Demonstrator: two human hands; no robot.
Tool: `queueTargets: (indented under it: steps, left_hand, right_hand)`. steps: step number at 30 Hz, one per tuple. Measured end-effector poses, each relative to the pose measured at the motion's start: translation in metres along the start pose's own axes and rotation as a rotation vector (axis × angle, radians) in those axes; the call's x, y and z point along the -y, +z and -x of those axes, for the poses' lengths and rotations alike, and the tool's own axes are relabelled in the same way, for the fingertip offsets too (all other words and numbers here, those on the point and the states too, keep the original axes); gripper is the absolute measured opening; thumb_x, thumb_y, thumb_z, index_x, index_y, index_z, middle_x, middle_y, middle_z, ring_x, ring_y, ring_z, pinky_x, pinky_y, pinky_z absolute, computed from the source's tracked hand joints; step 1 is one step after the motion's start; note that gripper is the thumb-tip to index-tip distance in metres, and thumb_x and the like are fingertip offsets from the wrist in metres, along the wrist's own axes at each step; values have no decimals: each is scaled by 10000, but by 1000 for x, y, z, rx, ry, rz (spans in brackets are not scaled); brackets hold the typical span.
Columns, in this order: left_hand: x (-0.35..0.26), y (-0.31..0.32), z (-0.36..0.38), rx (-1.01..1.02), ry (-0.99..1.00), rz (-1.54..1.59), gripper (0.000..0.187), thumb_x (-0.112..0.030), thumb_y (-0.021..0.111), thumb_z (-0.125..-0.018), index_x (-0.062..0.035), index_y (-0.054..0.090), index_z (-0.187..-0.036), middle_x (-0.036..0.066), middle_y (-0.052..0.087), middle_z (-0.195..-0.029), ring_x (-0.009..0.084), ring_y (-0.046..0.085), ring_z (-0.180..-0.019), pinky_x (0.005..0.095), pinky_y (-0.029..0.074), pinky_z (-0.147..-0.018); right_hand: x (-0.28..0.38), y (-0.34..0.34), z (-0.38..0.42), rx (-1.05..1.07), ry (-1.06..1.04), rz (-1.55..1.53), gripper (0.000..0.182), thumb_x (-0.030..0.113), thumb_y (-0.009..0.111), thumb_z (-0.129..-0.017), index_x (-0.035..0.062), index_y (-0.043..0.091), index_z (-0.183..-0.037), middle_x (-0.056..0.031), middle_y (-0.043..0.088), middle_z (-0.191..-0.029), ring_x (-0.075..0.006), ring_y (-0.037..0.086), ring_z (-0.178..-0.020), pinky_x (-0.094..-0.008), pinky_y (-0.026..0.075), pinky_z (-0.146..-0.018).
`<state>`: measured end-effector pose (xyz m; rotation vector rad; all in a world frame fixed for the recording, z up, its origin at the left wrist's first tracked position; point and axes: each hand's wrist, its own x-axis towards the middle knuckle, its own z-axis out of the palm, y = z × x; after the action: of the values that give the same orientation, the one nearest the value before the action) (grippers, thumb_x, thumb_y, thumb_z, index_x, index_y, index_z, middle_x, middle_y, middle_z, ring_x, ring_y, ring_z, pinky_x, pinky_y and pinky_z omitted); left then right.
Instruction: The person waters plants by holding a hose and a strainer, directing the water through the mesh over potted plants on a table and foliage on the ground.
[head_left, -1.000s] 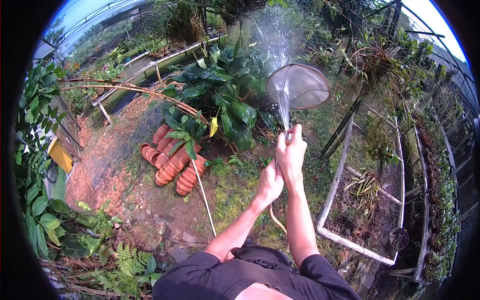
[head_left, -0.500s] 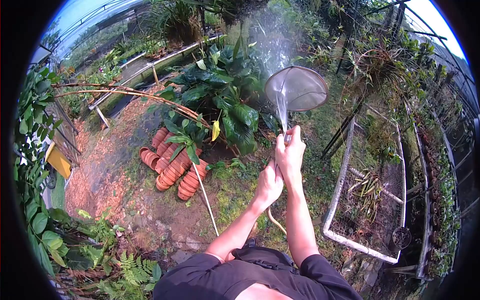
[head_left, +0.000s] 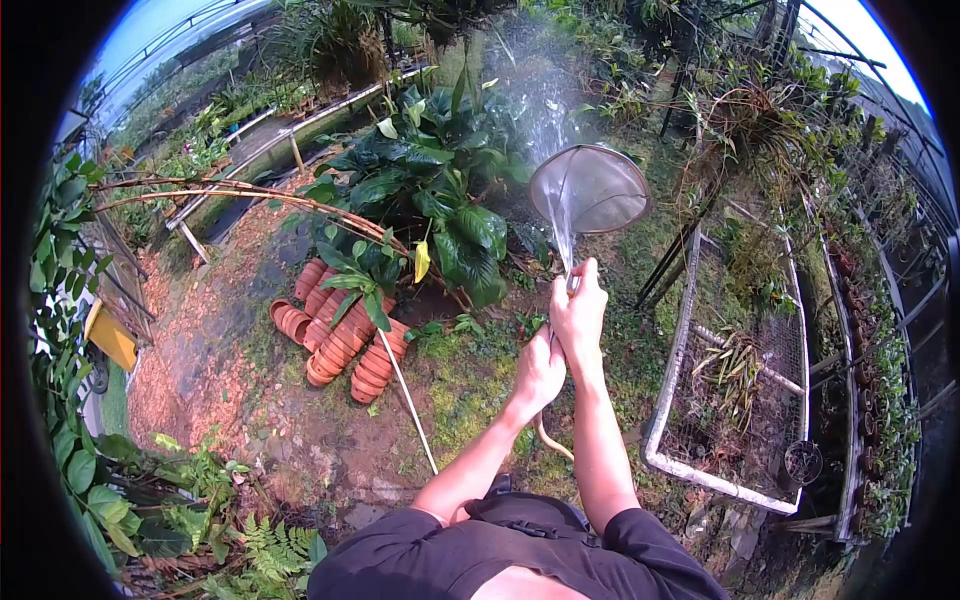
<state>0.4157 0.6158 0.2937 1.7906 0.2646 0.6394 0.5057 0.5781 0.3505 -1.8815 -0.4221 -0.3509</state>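
My right hand (head_left: 580, 308) is closed around the front end of a garden hose (head_left: 552, 440), its thumb and fingertips at the outlet. Just below it, my left hand (head_left: 540, 372) grips the same hose, with the wrists nearly touching. From the outlet a stream of water (head_left: 561, 222) shoots forward and breaks into spray (head_left: 545, 100). Beyond my hands, a round mesh piece with a dark rim (head_left: 610, 190) appears beside the stream; what supports it is hidden. Dark green, broad-leaved plants (head_left: 465, 230) grow left of the spray.
Stacked terracotta pots (head_left: 345, 340) lie on the ground at left, near a thin pale stick (head_left: 408, 400). Bent brown stems (head_left: 290, 200) arch across the left. A white-framed mesh bench (head_left: 655, 440) stands at right. Ferns (head_left: 275, 550) grow at lower left.
The view has shifted slightly, so the pots and plants sit a little farther left. Both hands keep their hold on the hose, and water still flows.
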Motion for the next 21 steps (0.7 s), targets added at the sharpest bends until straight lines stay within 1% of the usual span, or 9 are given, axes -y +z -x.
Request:
queueTargets:
  steps: [2,5,6,9,14,16,18,19,21]
  left_hand:
    - [11,8,-1,15,-11,-6,205,-167,484,-1023,25,555,-1029,292,663,-792,461,678,-725,507,507,-597]
    - [32,23,-4,61,-41,18,282,-201,438,-1055,33,574,-1131,289,681,-906,458,690,-889,482,516,-720]
    - [31,24,-6,93,-84,-1,287,-213,442,-1054,33,575,-1119,294,678,-906,461,687,-908,482,514,-727]
    - [33,29,-10,134,-103,13,294,-221,444,-1051,32,576,-1121,288,680,-902,456,690,-887,483,513,-722]
    - [44,31,-19,160,-109,27,287,-214,447,-1044,27,576,-1130,282,683,-897,446,691,-851,487,511,-713]
    - [49,29,-26,149,-103,44,285,-210,449,-1042,25,575,-1142,281,683,-897,445,691,-845,488,511,-710]
    - [58,30,-34,121,-82,70,287,-210,453,-1040,21,573,-1158,281,684,-899,445,692,-845,487,512,-708]
    - [63,31,-36,102,-51,85,257,-196,459,-1035,22,568,-1116,280,675,-860,449,684,-800,497,506,-670]
    - [73,31,-44,62,14,113,208,-167,471,-1025,22,557,-1032,278,658,-781,459,668,-710,515,495,-595]
  right_hand:
    - [-9,-2,-2,-7,-16,46,214,120,643,-915,38,466,-1004,-173,593,-580,-302,630,-510,-425,472,-515]
    - [-19,-5,-4,-50,-11,27,220,118,643,-916,37,456,-998,-158,573,-552,-288,588,-471,-420,458,-500]
    - [-21,-6,-4,-46,13,24,216,110,639,-917,36,453,-999,-153,555,-536,-275,549,-448,-419,445,-489]
    - [-33,-6,-7,-65,44,61,215,105,639,-915,36,452,-997,-153,544,-527,-276,535,-440,-419,440,-483]
    - [-48,3,-14,-90,-23,79,218,107,650,-908,32,468,-1001,-164,544,-549,-282,541,-459,-416,436,-487]
    - [-51,12,-19,-91,-43,81,218,106,653,-907,32,472,-1004,-166,548,-557,-285,545,-468,-418,439,-493]
    - [-55,19,-25,-57,-10,76,223,104,657,-905,32,473,-1008,-169,555,-568,-297,560,-481,-424,448,-506]
    - [-57,23,-27,-39,8,74,225,103,659,-904,32,473,-1010,-171,558,-574,-303,567,-487,-427,453,-512]
    - [-67,35,-31,-61,-41,73,229,101,662,-905,34,473,-1015,-177,583,-607,-330,604,-526,-434,466,-529]
